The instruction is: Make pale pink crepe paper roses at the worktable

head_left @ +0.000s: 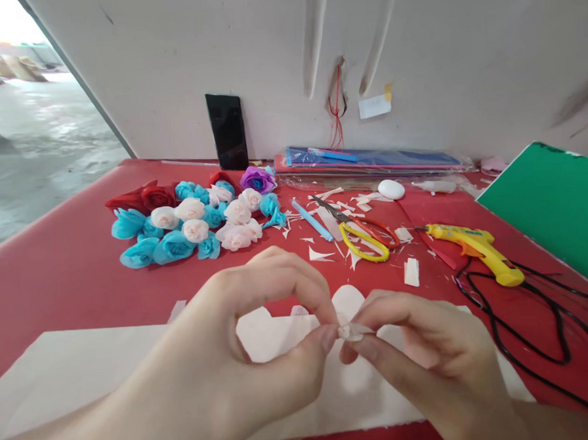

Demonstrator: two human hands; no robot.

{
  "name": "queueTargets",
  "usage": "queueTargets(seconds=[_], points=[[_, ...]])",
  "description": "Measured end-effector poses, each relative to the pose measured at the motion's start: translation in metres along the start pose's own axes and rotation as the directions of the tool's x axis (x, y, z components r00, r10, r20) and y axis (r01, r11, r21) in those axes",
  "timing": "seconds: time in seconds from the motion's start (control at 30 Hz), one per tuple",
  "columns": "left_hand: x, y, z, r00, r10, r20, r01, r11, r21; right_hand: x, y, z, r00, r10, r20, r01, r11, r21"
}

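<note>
Between the two hands, above a white paper sheet (99,361), is a small rolled white paper piece (353,332). The thumb and index finger of my left hand (261,340) pinch its left end. My right hand (424,351) grips its right, tapered end between thumb and fingers. Rounded white paper petals (348,300) lie just behind the hands, partly covered by them. At the back left sits a group of paper flowers, with blue ones (174,246), pale pink ones (195,230), red ones (158,196) and a purple one (257,179).
Scissors (364,242) with yellow and red handles lie among paper scraps beside a blue pen (312,220). A yellow glue gun (477,246) with a black cord is at the right, near a green board (554,206). A black phone (227,131) leans on the wall.
</note>
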State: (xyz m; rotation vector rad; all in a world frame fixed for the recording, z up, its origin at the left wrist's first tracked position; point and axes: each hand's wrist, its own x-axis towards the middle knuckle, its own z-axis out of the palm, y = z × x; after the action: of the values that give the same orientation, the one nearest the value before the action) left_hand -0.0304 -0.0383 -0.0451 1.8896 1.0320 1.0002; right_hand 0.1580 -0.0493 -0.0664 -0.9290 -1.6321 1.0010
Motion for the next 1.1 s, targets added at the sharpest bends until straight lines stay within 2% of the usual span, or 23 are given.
queueTargets(seconds=[0.1, 0.2, 0.33, 0.47, 0.67, 0.93, 1.1], points=[[0.000, -0.001, -0.001, 0.985, -0.136, 0.105, 0.148, 0.982, -0.119, 0.002, 0.000, -0.001, 0.982, 0.176, 0.062, -0.183, 0.975, 0.128], [0.001, -0.002, -0.001, 0.961, -0.204, 0.188, 0.244, 0.943, -0.224, 0.002, 0.002, -0.003, 0.943, 0.289, 0.166, -0.323, 0.916, 0.238], [0.002, 0.000, -0.002, 0.935, -0.222, 0.275, 0.307, 0.897, -0.319, 0.001, 0.008, -0.004, 0.892, 0.324, 0.316, -0.434, 0.808, 0.398], [-0.001, 0.000, -0.004, 0.907, -0.242, 0.344, 0.367, 0.855, -0.367, 0.004, 0.010, -0.002, 0.846, 0.333, 0.416, -0.517, 0.706, 0.484], [-0.004, 0.004, -0.005, 0.907, -0.252, 0.336, 0.370, 0.859, -0.353, 0.007, 0.010, -0.002, 0.789, 0.325, 0.521, -0.603, 0.572, 0.556], [-0.002, 0.007, -0.003, 0.914, -0.269, 0.304, 0.365, 0.874, -0.321, 0.006, 0.011, -0.004, 0.756, 0.348, 0.555, -0.641, 0.563, 0.521], [-0.006, 0.004, -0.001, 0.923, -0.247, 0.295, 0.345, 0.870, -0.353, 0.006, 0.012, -0.003, 0.757, 0.354, 0.550, -0.640, 0.571, 0.514]])
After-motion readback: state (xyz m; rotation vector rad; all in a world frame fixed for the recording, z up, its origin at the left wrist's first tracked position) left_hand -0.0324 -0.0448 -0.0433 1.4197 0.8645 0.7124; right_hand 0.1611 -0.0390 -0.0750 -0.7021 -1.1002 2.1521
